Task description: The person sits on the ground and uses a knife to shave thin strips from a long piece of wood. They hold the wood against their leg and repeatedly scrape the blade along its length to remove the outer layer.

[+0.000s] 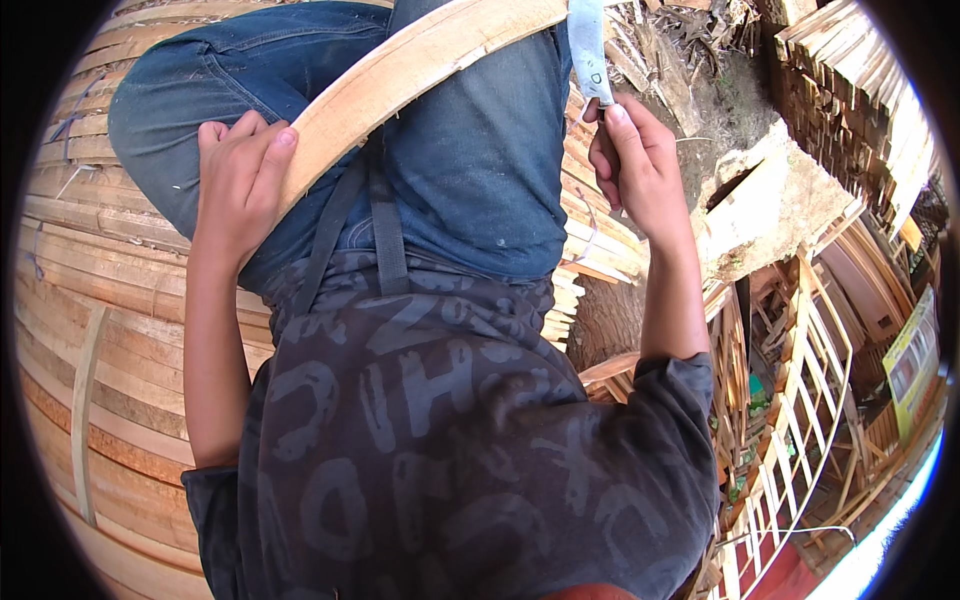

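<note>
A long pale wooden strip [425, 62] lies slantwise across my jeans, its near end beside my left hip. My left hand [243, 178] is closed around that near end, thumb along the top face. In my right hand [640, 165] is a broad-bladed knife [588, 52]; its handle is mostly hidden in my fingers. The grey blade points away from me and stands beside the strip's far right end. Whether blade and wood touch, I cannot tell. The blade's tip runs out of the picture at the top.
Stacked wooden slats [130, 270] lie under and left of my legs. On the right are a wood block [775, 205], a slatted wooden frame [795, 400] and a tall pile of cut wood [860, 80]. Chips and scraps litter the ground. A yellow-green sign [910, 365] stands at the far right.
</note>
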`<state>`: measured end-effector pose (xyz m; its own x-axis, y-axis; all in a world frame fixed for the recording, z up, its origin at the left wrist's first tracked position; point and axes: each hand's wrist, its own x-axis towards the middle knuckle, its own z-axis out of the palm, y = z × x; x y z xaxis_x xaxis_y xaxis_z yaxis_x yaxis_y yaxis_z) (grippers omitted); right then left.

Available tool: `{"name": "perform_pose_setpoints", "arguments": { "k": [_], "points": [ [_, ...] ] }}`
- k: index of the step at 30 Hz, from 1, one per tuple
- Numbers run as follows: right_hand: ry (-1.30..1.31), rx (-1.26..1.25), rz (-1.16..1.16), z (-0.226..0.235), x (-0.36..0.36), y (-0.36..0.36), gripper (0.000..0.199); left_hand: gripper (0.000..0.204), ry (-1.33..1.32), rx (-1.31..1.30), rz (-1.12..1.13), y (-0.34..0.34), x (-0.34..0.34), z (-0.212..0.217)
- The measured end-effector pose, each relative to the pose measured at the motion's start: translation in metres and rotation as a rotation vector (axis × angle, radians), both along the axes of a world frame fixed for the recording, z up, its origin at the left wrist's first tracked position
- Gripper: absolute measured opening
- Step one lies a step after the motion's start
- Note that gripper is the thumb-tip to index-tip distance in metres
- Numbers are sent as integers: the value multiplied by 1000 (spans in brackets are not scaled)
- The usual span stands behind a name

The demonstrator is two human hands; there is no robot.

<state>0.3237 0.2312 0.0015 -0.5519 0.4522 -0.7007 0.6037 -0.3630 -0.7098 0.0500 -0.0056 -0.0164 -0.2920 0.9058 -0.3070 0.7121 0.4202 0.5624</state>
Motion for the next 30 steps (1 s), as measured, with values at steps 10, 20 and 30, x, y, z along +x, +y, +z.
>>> {"name": "perform_pose_setpoints", "arguments": {
  "k": [10,20,30],
  "points": [
    [145,37,-136,3,8,21,34,33,2,4,4,-2,-1,0],
    [37,135,-8,-8,-3,-8,26,34,13,15,8,-1,1,0],
    [58,73,66,-4,0,2,32,32,24,27,1,-2,1,1]
  ]
}}
